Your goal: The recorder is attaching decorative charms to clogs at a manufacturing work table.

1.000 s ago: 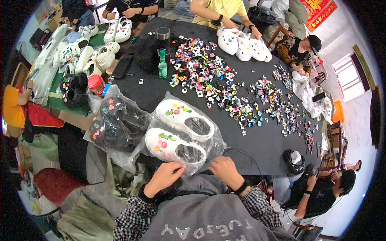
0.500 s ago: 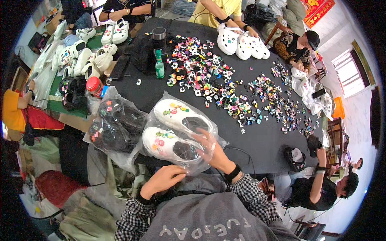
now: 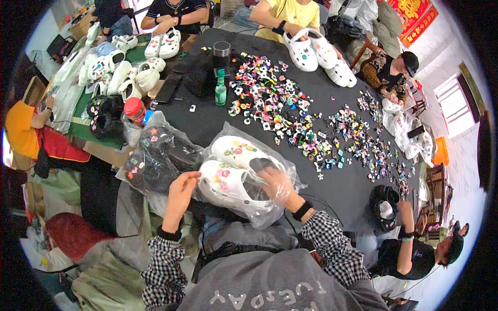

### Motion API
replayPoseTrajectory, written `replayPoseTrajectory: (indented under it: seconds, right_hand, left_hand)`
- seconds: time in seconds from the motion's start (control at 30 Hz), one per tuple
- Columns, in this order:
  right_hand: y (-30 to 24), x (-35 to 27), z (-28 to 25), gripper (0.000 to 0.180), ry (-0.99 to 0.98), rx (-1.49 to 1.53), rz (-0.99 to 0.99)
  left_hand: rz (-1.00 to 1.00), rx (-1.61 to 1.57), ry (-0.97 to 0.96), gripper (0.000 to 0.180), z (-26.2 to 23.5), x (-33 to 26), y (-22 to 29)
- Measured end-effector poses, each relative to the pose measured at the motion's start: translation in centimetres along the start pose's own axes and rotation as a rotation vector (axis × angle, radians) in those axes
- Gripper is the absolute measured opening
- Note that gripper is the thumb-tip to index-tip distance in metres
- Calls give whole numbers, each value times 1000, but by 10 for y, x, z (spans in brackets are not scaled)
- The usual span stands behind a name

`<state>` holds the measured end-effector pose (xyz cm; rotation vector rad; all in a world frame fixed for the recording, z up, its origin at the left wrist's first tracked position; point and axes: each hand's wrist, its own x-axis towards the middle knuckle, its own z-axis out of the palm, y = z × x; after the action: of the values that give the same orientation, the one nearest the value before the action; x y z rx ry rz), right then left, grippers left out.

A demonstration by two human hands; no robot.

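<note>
A pair of white clogs with colourful charms lies in a clear plastic bag at the near edge of the table. My right hand is closed around the heel end of the clogs, with clear film about the fingers. At their toe end, my left hand has its fingers drawn together against the side of the bag. Its fingertips touch near the toe of the nearer clog. Left of the pair lie bagged black clogs with charms, which neither hand touches.
Many loose charms cover the dark table. A green bottle, a dark tumbler and a red-lidded jar stand beyond the bags. White clogs are in a co-worker's hands; others sit at left.
My left hand has moved from the near side of the bag to the clogs' toe end. The bagged clogs have tilted, and the co-worker in yellow has shifted the white clogs.
</note>
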<state>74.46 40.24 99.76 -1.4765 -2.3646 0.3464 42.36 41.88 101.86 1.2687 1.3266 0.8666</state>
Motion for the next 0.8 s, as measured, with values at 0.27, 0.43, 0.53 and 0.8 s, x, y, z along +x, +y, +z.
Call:
replayPoseTrajectory:
  seconds: [0.27, 0.43, 0.53, 0.8]
  right_hand:
    - [-28, -37, -68, 31, 126, -91, -33]
    - [-30, -60, -95, 37, 157, -51, -47]
    - [-39, -71, -105, 35, 166, -84, -41]
    - [-35, -109, -141, 33, 18, -144, -2]
  left_hand:
    - [164, 141, 45, 58, 35, 45, -13]
    - [7, 46, -118, 60, 61, 48, -10]
    - [42, -27, -166, 53, 66, 47, 10]
    - [31, -387, 72, 10, 17, 56, 45]
